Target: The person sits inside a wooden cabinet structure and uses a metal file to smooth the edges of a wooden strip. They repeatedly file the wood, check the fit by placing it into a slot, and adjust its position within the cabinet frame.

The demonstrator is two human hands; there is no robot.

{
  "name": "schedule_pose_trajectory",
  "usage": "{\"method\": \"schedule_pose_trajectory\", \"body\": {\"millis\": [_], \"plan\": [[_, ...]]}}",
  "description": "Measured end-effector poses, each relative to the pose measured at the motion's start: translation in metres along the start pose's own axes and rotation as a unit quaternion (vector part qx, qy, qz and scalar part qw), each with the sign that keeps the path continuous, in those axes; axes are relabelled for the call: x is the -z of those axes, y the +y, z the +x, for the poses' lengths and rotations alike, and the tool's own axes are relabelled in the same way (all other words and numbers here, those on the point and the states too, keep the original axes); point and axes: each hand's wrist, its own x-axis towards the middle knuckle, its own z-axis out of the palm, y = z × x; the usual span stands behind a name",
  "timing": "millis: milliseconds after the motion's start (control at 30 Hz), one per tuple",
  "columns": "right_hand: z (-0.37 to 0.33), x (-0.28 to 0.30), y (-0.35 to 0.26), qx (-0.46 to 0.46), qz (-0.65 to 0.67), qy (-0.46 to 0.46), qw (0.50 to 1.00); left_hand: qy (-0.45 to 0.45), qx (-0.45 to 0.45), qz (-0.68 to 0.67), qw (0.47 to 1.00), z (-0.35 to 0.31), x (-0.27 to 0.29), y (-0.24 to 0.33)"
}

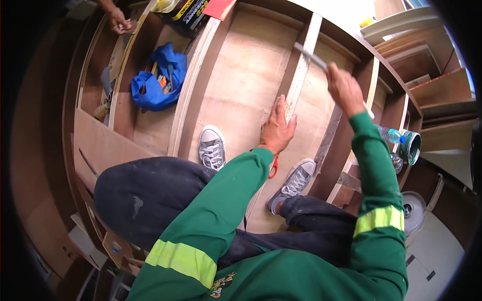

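My right hand [344,88] is closed round a long, thin grey tool [312,56]. Motion blurs it, so I cannot tell its exact kind; its far end lies over the pale edge of a wooden divider [301,78], though contact is unclear. Lower on that same divider rests my left hand [277,128], fingers stretched out and thumb apart, holding nothing. Sawdust-like specks lie just beyond its fingers. Red-handled scissors [274,167] show beside my left wrist, partly hidden behind the divider and sleeve.
Parallel dividers split a wooden frame into bays. A blue bag of tools [159,83] and a dark can [183,15] sit left. Another person's hand [119,22] is at upper left. Bottles [389,134] and a green-rimmed tub [412,148] stand right. My shoes [212,148] straddle the divider.
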Motion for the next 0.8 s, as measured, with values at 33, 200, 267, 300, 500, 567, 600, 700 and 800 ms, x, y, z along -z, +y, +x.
{"method": "schedule_pose_trajectory", "body": {"millis": [33,200,267,300,500,567,600,700,800], "plan": [[-0.024,0.0,-0.009,0.069,0.024,0.046,0.996,-0.008,0.011,-0.001,1.0,-0.001,0.002,-0.001],[-0.033,0.007,-0.031,0.099,0.022,-0.002,0.995,-0.024,0.029,0.003,0.999,0.001,0.007,0.003],[0.005,-0.007,-0.014,0.045,0.022,0.024,0.998,-0.04,0.036,-0.004,0.999,0.002,0.007,0.009],[0.021,-0.009,-0.009,-0.003,0.004,0.015,1.0,-0.045,0.038,-0.007,0.998,0.004,0.008,0.012],[0.002,-0.021,-0.036,-0.08,0.054,0.001,0.995,-0.012,0.028,-0.03,0.999,-0.01,0.008,0.0],[-0.06,-0.025,-0.054,0.035,0.074,0.023,0.996,-0.038,0.051,-0.041,0.997,-0.043,0.015,-0.008],[-0.09,-0.021,-0.063,0.045,0.09,0.001,0.995,-0.051,0.064,-0.041,0.996,-0.056,0.019,-0.012],[-0.147,-0.008,-0.086,0.036,0.103,-0.096,0.989,-0.024,0.061,-0.052,0.996,-0.065,0.019,-0.014],[-0.126,-0.015,-0.072,0.057,0.086,-0.064,0.993,-0.067,0.095,-0.057,0.992,-0.066,0.023,-0.007]]}}
